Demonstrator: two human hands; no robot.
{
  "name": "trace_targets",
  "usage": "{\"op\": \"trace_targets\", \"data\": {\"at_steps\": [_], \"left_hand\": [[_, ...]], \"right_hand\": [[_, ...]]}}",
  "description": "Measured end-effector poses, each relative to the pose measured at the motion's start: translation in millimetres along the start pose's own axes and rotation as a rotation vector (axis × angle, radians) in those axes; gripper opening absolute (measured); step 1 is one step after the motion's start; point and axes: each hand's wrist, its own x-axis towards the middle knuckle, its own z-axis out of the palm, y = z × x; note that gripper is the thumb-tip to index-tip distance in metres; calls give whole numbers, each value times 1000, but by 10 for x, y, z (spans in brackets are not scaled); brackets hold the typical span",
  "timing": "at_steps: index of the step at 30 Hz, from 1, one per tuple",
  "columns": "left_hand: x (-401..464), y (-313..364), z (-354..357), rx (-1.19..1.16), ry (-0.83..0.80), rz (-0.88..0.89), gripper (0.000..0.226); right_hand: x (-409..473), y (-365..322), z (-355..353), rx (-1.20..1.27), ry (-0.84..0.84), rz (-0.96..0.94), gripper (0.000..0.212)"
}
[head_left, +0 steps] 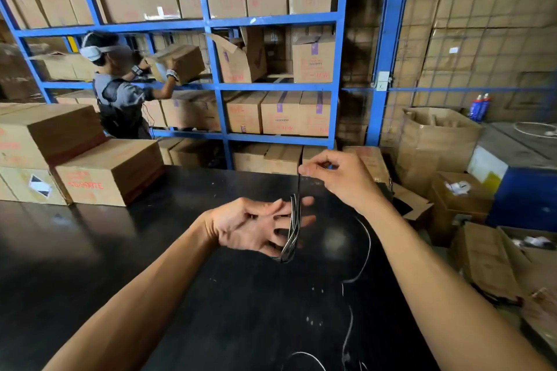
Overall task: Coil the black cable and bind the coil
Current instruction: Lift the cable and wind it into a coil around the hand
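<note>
Cable (293, 229) partly coiled: several loops wrapped around the spread fingers (297, 221) of the left hand (256, 227), palm turned up and toward the wearer, held above the black counter (120, 250). Loops run roughly vertical across the fingers, from index side down past the little finger.

Right hand (337, 178) sits above and slightly beyond the left, thumb and forefinger pinched on the running strand. That strand drops nearly straight down from the pinch into the top of the coil, taut and short.

Left hand is not closed; fingers are splayed and serve as a former, so the loops are held only by their own tension.

Slack tail lies to the right on the counter, curving away below the right forearm toward the near edge; its end is not clearly visible.

Judgement: winding still in progress, binding not yet started. The key relation is vertical, right hand over the coil. The next wrap probably carries the strand round the far side of the fingers and down. Risk: loops slipping off the fingertips.
</note>
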Motion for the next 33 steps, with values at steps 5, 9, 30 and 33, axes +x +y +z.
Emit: {"op": "trace_targets", "data": {"at_steps": [5, 9, 30, 33], "left_hand": [[6, 213, 146, -111, -131, 264, 58], [28, 433, 75, -177, -16, 477, 56], [59, -10, -73, 78, 177, -59, 54], [48, 71, 32, 74, 20, -1, 56]], "right_hand": [[-260, 291, 295, 339, -88, 193, 25], [-585, 433, 564, 411, -235, 228, 24], [-41, -341, -282, 220, -74, 80, 16], [57, -242, -209, 175, 10, 119, 14]]}}
